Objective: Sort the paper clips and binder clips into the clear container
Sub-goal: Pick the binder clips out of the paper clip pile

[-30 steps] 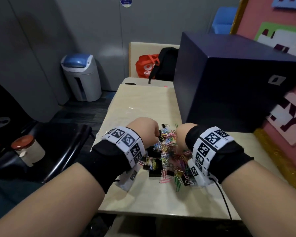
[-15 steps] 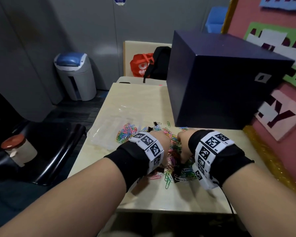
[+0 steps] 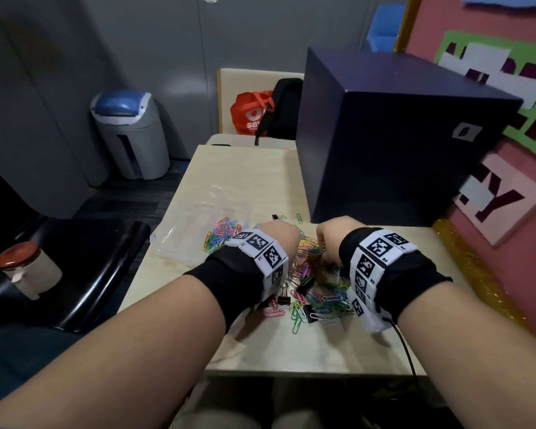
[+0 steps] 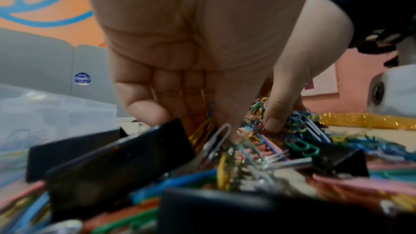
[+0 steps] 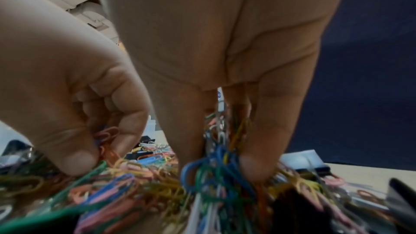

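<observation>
A heap of coloured paper clips (image 3: 319, 295) mixed with black binder clips (image 3: 306, 311) lies on the beige table (image 3: 291, 348) between my hands. My left hand (image 3: 280, 239) digs into the heap's left side, its fingers curled around pink paper clips (image 5: 105, 136). My right hand (image 3: 328, 239) pinches a tangled bunch of blue and green paper clips (image 5: 216, 165) between thumb and fingers. Left of the heap lies the clear container (image 3: 186, 236), with coloured clips (image 3: 222, 235) in its near compartment. A large binder clip (image 4: 112, 157) fills the front of the left wrist view.
A big dark blue box (image 3: 384, 144) stands just behind the heap, on the right. A small binder clip (image 3: 277, 216) lies apart near the box. A black chair (image 3: 90, 258) and a red-lidded jar (image 3: 22, 267) are off the table's left edge; a grey bin (image 3: 130, 134) stands beyond.
The head view has shifted, and the clear container now shows left of the heap. Both hands have stayed in the heap and moved closer together.
</observation>
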`<state>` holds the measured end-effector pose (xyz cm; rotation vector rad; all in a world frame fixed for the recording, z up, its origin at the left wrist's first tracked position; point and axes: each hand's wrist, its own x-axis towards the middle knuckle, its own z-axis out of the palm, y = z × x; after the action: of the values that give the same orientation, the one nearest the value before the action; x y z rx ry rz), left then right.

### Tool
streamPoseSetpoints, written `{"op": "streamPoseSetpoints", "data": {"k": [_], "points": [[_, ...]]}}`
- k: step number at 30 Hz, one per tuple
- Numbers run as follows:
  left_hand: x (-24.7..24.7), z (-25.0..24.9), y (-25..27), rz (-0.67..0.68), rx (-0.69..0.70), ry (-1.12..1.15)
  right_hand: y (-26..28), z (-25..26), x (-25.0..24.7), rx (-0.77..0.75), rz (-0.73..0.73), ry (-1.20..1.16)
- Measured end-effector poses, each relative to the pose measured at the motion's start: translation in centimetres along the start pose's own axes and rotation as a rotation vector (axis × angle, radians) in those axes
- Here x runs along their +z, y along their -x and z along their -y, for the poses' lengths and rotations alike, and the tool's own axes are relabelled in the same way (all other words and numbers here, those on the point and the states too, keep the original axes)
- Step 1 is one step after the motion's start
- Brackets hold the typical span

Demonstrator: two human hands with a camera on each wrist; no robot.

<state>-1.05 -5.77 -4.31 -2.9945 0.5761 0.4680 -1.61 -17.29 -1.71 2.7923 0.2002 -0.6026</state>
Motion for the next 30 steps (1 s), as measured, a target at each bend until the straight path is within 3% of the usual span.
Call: {"op": "streamPoseSetpoints", "data": {"k": [8, 11, 16, 20, 26, 28, 30], "points": [[-2.9, 2.9, 2.1, -0.205, 0.002, 0.243, 0.4, 0.7, -0.6, -0.032, -0.258, -0.207], [-4.1, 5.0, 3.1, -0.274, -0.059, 0.316, -0.3, 2.1, -0.2, -0.065, -0.204, -0.186], [-4.3, 9.2, 3.6, -0.359, -0.227, 0.300, -1.1, 3.7, -0.2, -0.097, 0.002, 0.019], [-3.1, 10.6, 3.6, -0.329, -0.281, 0.310, -1.5, 4.4, -0.8, -0.070, 0.072, 0.088], [-1.9, 11.6, 3.4, -0.361, -0.323, 0.381, -1.4, 4.4, -0.7, -0.070, 0.010, 0.066], [-2.0, 11.9, 3.6, -0.295, -0.378, 0.272, -1.5, 4.5, -0.9, -0.062, 0.038, 0.068], [-1.8, 12.0, 3.9, -0.148, -0.419, 0.133, -1.4, 4.5, -1.1, -0.059, 0.088, 0.079]]}}
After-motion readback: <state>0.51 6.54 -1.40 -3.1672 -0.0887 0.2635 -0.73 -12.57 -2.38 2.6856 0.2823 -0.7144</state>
